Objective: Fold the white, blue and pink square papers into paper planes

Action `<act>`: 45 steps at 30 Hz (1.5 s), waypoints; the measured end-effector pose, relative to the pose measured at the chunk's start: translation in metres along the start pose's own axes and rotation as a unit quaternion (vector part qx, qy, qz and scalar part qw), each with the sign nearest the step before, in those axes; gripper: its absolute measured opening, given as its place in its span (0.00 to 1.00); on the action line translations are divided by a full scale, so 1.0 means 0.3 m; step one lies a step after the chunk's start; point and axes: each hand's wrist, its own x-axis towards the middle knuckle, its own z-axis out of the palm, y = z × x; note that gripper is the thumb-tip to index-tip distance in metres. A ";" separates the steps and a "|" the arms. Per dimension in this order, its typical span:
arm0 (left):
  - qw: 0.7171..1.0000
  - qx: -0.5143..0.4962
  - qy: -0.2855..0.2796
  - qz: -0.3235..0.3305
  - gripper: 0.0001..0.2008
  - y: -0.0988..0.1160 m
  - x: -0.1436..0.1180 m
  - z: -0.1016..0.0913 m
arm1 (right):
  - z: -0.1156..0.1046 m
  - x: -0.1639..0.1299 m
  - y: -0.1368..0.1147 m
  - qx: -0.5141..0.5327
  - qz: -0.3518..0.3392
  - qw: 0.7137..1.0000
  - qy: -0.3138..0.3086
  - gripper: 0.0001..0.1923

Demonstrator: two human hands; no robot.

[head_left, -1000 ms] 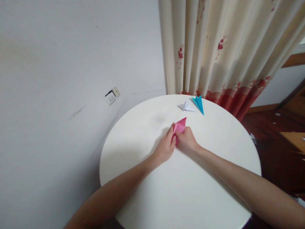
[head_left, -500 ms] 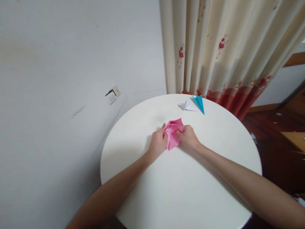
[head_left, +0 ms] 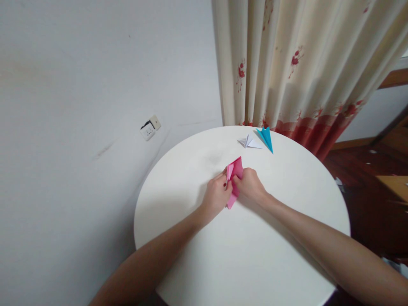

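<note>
A folded pink paper [head_left: 235, 171] rests on the round white table [head_left: 242, 255], pinched between both of my hands. My left hand [head_left: 216, 196] grips its left side with thumb and fingers. On its right side, my right hand [head_left: 250, 185] presses and holds it. The paper's lower tip pokes out below my hands; its middle is hidden by my fingers.
A white folded paper shape [head_left: 249, 143] and a blue folded paper shape [head_left: 265, 137] lie near the table's far edge. Behind them hangs a cream curtain [head_left: 296, 63] with red flowers. A wall socket [head_left: 149, 127] sits on the grey wall at left.
The pink paper was spread open half a second ago; now it is folded narrow again. My hands have come back together around it.
</note>
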 end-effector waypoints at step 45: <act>0.849 -0.512 -0.073 -0.107 0.28 -0.076 0.054 -0.079 | -0.023 0.062 0.073 0.287 -0.086 0.954 0.022 0.21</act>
